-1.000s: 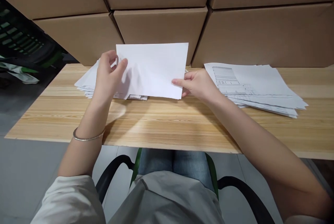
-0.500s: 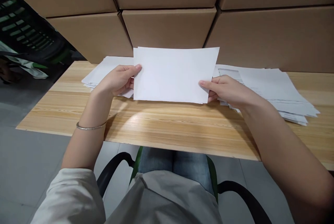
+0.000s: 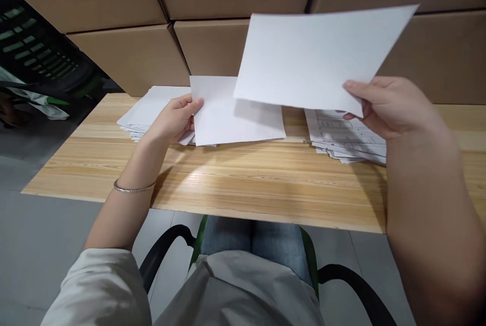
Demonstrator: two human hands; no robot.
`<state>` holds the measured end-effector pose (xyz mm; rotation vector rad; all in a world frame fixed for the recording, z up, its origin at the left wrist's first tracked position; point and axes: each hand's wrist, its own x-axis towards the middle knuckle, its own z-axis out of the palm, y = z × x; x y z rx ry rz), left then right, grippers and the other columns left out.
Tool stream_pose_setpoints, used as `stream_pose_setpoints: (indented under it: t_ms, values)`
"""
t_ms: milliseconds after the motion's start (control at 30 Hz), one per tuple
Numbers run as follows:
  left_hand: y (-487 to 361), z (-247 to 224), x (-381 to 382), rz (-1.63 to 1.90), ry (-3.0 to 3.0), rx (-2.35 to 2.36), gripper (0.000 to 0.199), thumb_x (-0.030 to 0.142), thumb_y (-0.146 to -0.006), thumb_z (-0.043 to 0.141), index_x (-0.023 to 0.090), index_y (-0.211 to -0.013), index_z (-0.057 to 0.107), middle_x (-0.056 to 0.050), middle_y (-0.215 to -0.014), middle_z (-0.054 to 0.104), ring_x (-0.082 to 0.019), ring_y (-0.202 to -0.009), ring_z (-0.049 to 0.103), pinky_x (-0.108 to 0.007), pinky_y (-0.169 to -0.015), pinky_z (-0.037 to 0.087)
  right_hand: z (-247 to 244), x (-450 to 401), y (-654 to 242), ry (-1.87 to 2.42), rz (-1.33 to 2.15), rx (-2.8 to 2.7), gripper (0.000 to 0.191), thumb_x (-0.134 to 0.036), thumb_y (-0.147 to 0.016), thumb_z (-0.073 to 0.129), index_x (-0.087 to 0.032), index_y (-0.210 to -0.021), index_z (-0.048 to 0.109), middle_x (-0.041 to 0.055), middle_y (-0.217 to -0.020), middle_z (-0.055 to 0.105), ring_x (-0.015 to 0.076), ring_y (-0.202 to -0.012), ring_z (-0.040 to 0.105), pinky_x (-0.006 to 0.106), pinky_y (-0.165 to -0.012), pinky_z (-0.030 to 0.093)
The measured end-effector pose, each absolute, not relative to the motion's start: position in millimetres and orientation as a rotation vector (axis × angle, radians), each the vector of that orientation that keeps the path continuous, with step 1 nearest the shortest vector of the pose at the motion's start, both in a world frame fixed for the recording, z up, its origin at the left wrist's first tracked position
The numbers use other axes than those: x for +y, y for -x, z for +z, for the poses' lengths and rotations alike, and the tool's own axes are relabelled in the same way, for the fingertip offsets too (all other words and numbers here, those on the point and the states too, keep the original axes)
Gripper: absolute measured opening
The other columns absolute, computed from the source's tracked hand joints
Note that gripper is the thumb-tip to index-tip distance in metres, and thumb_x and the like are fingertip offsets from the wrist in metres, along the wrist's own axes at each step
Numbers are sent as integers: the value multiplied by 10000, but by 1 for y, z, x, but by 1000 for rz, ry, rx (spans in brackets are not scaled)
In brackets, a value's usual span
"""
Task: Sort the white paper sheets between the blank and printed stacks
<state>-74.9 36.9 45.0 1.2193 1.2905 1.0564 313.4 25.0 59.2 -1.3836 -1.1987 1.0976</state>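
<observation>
No words or numbers can be read. The paper stack by the back edge of the desk bears fine print, too small to make out.

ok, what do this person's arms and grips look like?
Left grip and right grip: ungloved human hands. Left arm: pale grey sleeve ending near the elbow, thin silver-coloured bangle. Right forearm: bare, no sleeve in view.

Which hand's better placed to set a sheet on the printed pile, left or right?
The right hand, likely: it holds the raised sheet close to the printed pile. The left hand grips the lower sheet farther off, by the left pile.
</observation>
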Motion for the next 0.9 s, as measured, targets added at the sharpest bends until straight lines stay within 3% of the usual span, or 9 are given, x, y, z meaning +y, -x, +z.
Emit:
stream_pose_setpoints:
  t_ms: [133, 233, 467, 667, 733, 800, 900]
  values:
    - [54, 41, 26, 1017, -1103, 1284, 123, 283, -914, 610, 165, -936, 636, 5, -669, 596, -150, -613, 616, -250, -572, 521, 56, 23, -298, 1491, 1381, -1324, 261, -397, -752, 849, -200, -675, 695, 42, -757, 626, 141, -680, 543, 301, -581, 533]
    - [40, 34, 17, 1053, -1070, 1308, 147, 316, -927, 609, 175, -885, 618, 24, -631, 557, -115, -522, 528, -207, -479, 435, 55, 19, -286, 1601, 1458, -1448, 297, -439, -777, 815, -220, -634, 674, 12, -644, 576, 123, -581, 517, 312, -600, 554]
    - [32, 23, 12, 1267, -1085, 1256, 283, 472, -940, 618, 199, -870, 586, 17, -680, 538, -114, -563, 505, -218, -496, 406, 56, 14, -278, 1664, 1411, -1514, 370, -466, -822, 769, -234, -598, 586, -25, -564, 509, 114, -513, 511, 334, -654, 564]
    - [35, 22, 9, 1204, -1235, 1295, 372, 569, -920, 624, 215, -827, 555, 27, -654, 490, -102, -515, 439, -234, -467, 349, 60, 6, -264, 1685, 1317, -1591, 380, -421, -860, 735, -230, -572, 579, -19, -553, 534, 116, -503, 484, 297, -541, 435]
    - [37, 21, 8, 1126, -1336, 1292, 350, 570, -901, 649, 226, -891, 586, 18, -679, 538, -122, -543, 490, -244, -475, 371, 58, 6, -262, 1693, 1264, -1603, 334, -441, -847, 746, -233, -615, 625, 5, -623, 615, 141, -547, 532, 306, -535, 434]
    - [38, 20, 7, 1087, -1447, 1269, 351, 572, -891, 658, 236, -984, 625, -7, -766, 619, -154, -629, 574, -260, -521, 432, 52, 9, -264, 1639, 1211, -1598, 243, -480, -819, 767, -245, -787, 712, 47, -838, 735, 206, -714, 652, 333, -594, 502]
    - [38, 18, 5, 1138, -1600, 1158, 394, 586, -908, 622, 249, -1107, 657, -56, -1022, 711, -224, -925, 675, -320, -759, 550, 44, 17, -271, 1460, 1124, -1548, 488, -477, -747, 834, -283, -1174, 697, 74, -1255, 723, 289, -1114, 682, 394, -838, 583]
